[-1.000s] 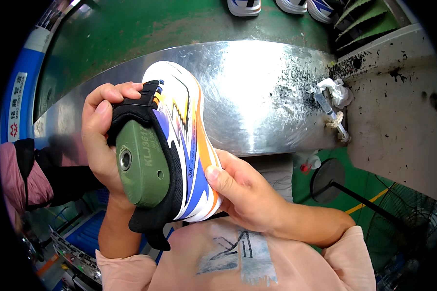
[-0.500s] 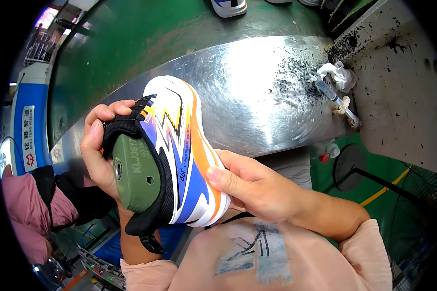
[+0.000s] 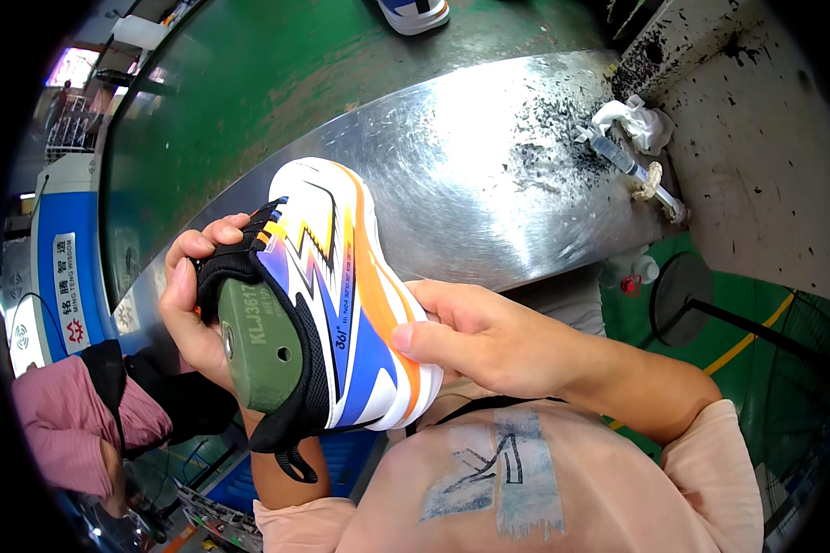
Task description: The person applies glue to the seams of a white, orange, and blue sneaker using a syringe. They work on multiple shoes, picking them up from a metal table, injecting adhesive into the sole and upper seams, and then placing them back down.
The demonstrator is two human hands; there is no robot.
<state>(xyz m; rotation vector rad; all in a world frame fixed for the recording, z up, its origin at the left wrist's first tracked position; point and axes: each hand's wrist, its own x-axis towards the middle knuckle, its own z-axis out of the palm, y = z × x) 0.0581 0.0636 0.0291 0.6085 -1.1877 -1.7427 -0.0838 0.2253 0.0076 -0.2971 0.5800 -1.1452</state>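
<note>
Between my two hands I hold a sneaker [image 3: 341, 304], white, blue and orange with a black collar and laces, above the near edge of the metal tabletop. Its toe points away from me and its side faces up. A green shoe last [image 3: 266, 355] fills the opening. My left hand [image 3: 198, 304] wraps round the lace and collar side, fingertips at the black laces. My right hand [image 3: 475, 336] grips the orange and white sole near the heel, thumb on the sidewall. The fingers under the shoe are hidden.
A syringe [image 3: 625, 164] and a crumpled white cloth [image 3: 641, 123] lie at the right of the metal tabletop [image 3: 452, 166], by a stained panel [image 3: 756, 157]. A green belt [image 3: 249, 120] runs beyond, carrying another shoe [image 3: 415, 14]. A person in pink [image 3: 74, 424] is at left.
The view has shifted slightly, moving the surroundings in the picture. Both hands keep their hold on the sneaker, which has hardly turned.
</note>
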